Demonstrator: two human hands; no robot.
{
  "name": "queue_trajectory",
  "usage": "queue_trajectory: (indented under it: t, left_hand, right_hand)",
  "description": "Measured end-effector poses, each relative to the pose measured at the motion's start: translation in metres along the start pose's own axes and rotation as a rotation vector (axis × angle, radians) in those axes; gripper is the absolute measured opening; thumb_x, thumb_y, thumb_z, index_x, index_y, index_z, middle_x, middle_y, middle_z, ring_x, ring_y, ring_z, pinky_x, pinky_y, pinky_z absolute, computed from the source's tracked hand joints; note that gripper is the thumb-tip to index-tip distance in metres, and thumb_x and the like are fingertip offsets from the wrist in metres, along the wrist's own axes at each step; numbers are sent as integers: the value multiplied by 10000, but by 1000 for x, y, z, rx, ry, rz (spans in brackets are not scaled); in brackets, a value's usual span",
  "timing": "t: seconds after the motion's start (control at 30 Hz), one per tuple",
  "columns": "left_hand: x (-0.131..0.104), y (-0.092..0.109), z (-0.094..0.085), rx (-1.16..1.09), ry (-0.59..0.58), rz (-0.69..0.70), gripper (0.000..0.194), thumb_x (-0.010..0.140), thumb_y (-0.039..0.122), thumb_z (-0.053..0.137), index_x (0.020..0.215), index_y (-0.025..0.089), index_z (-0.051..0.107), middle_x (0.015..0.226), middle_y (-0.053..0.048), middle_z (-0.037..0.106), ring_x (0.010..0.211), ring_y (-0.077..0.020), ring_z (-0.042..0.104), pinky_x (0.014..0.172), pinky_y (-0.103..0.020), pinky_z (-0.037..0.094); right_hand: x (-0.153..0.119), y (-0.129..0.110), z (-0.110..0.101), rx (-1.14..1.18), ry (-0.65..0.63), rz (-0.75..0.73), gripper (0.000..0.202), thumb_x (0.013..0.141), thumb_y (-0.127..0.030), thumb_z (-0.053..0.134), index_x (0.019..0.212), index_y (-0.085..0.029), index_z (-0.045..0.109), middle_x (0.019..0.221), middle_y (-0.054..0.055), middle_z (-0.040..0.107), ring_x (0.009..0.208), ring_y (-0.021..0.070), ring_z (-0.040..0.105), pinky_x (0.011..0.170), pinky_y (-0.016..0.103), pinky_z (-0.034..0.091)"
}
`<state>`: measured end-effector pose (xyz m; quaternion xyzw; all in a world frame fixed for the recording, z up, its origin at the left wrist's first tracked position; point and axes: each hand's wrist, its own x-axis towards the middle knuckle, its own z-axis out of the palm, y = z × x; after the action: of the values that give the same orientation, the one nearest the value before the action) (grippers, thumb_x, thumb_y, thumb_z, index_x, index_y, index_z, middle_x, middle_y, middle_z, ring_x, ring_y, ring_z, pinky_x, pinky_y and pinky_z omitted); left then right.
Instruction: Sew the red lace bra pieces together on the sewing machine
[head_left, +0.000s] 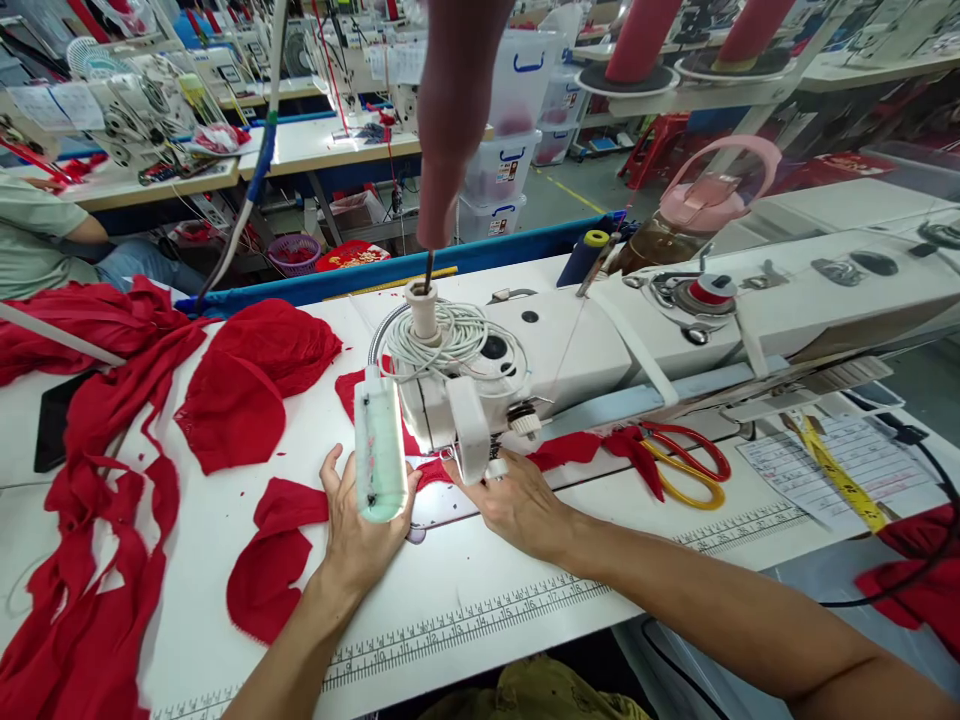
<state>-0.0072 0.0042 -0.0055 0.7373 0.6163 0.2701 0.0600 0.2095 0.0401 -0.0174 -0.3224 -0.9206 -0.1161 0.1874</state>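
Observation:
A white sewing machine (577,335) stands across the table, its needle area hidden behind the head and a small lit lamp (380,450). Red fabric (435,473) lies under the machine head. My left hand (364,520) rests left of the needle area with fingers spread, partly behind the lamp, beside the red fabric. To the right, my right hand (525,505) is closed on the edge of the red fabric, close to the presser foot area. From there a red strip (566,452) runs right, toward scissors (686,465) with red and yellow handles.
Cut red pieces (274,560) and a red fabric heap (112,480) cover the left. A phone (60,420), bottle (690,220), paper sheet (847,465) and yellow tape (844,475) surround the machine. A person (45,235) sits at far left.

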Motion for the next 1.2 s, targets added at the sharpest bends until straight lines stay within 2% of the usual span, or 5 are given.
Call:
queue_trajectory:
  t: [0.37,0.5,0.63,0.83,1.2]
  left_hand:
    - [0,0,2,85,100,-31,100,914,250,569,862,216,648,836,-37,614,852,-220,574,881,-424,485]
    - [-5,9,1,119,181,282,251,916,78,512,1094,184,654,978,-99,668,955,-234,610,836,-379,517]
    - [-9,27,7,145,117,482,395,936,67,523,1330,68,524,1155,-162,689,1078,-243,625,901,-349,525]
    - [-12,35,11,376,88,441,359,1001,270,485,1252,28,572,1063,-177,728,974,-275,680,758,-369,543]
    - [-9,33,5,344,81,474,250,935,100,534,1153,52,646,1117,-175,729,992,-269,684,873,-395,523]
  right_hand:
    - [-1,-1,1,-6,-3,-1,430,883,-4,478,1260,-120,649,724,79,626,833,238,575,644,323,487]
    - [-2,-2,2,19,-43,12,427,891,-17,502,1286,-119,628,803,98,658,878,249,587,676,345,494]
    - [-1,-3,3,64,-68,16,287,907,-47,522,1125,-125,693,747,84,646,874,251,592,701,359,490]
    - [-1,-3,0,73,-79,25,370,936,-105,538,1300,-87,606,820,104,674,923,270,589,724,378,483]
    - [0,-3,-2,103,-77,43,404,909,-43,472,1277,-113,622,848,103,638,879,249,540,702,358,435]
